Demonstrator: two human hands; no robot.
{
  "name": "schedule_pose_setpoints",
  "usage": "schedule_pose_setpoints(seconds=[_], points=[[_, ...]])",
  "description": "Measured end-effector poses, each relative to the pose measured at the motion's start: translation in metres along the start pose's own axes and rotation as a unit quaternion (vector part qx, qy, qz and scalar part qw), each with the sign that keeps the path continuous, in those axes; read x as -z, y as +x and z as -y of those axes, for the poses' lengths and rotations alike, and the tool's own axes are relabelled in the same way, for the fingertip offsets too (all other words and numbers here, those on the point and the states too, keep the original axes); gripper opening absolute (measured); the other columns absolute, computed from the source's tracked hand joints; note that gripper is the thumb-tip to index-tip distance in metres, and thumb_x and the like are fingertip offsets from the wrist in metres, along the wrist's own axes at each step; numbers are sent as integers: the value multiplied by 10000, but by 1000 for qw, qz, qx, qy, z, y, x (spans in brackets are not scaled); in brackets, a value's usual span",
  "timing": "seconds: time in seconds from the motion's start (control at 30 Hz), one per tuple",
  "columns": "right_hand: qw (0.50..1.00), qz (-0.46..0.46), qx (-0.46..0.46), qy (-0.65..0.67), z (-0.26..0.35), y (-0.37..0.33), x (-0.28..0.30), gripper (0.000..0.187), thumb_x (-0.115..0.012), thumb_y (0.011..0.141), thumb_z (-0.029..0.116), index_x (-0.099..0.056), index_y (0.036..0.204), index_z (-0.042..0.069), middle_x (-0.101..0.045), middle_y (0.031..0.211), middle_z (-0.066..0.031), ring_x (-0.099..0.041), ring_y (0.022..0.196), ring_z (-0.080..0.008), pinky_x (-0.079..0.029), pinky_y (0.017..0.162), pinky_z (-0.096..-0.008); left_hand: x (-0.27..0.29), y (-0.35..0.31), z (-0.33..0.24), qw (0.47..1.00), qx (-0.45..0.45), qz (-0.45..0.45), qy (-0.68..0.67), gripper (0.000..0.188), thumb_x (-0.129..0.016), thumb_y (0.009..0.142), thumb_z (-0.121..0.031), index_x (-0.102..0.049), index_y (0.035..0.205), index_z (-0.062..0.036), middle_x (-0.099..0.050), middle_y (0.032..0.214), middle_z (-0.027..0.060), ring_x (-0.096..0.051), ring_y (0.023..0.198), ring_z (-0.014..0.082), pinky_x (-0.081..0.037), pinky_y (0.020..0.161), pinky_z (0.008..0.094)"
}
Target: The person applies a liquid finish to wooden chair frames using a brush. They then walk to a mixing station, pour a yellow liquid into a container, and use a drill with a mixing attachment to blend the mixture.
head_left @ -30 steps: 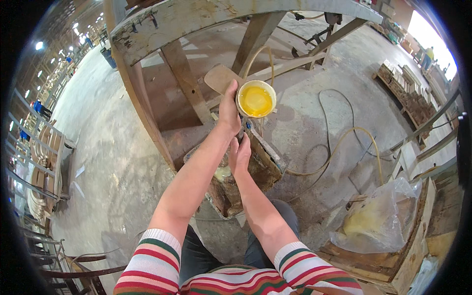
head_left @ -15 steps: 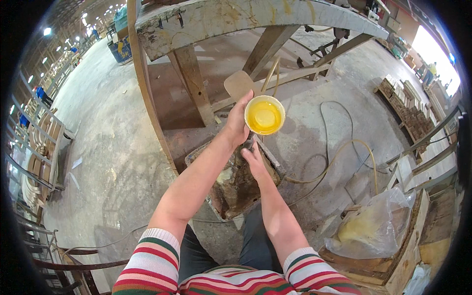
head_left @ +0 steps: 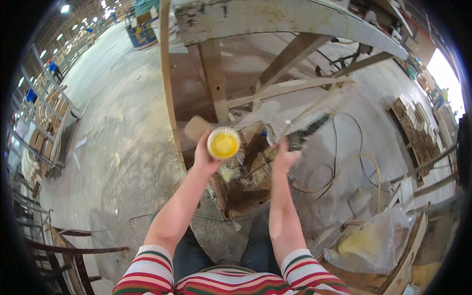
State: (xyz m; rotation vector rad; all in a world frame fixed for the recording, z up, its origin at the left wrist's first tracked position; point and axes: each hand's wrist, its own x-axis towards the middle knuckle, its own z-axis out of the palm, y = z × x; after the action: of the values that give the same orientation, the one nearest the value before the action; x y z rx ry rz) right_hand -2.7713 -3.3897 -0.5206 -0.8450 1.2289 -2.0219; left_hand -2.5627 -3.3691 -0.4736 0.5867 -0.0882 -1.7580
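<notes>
Left grip [head_left: 205,156] holds round pale cup [head_left: 223,131], yellow liquid [head_left: 223,146] inside: hold level. Right grip [head_left: 283,158] holds long dark blurred tool [head_left: 301,138], cup's three o'clock: avoid knocking.

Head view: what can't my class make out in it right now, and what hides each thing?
All in the head view:
1. Dark tool in the right hand: blurred, so its exact shape is lost.
2. Left hand: the cup hides some of its fingers.
3. Table: cut off by the upper edge.
4. Plastic bag: cloudy film obscures its contents.
5. Person at far left: too small to tell their action.
</notes>
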Motion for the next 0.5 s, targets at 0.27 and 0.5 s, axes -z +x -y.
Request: schedule_pose_setpoints(seconds=[0.27, 0.5], points=[[991, 3, 95, 97, 117, 18, -27, 291, -488, 844, 248, -509, 987, -4, -561, 880, -100, -524, 503, -185, -445, 482, -299, 146, -35, 14, 981, -29, -169, -86, 290, -445, 861, -343, -529, 1057, -146, -547, 1112, 41, -512, 1047, 252, -405, 892, 475], [982, 67, 18, 178, 149, -7, -47, 359, -447, 849, 290, -443, 1074, 10, -578, 952, -118, -512, 586, -174, -434, 548, -336, 145, -14, 39, 977, -34, -165, -129, 222, -423, 896, -351, -550, 987, -194, -574, 1036, -9, -535, 991, 216, -420, 862, 483]])
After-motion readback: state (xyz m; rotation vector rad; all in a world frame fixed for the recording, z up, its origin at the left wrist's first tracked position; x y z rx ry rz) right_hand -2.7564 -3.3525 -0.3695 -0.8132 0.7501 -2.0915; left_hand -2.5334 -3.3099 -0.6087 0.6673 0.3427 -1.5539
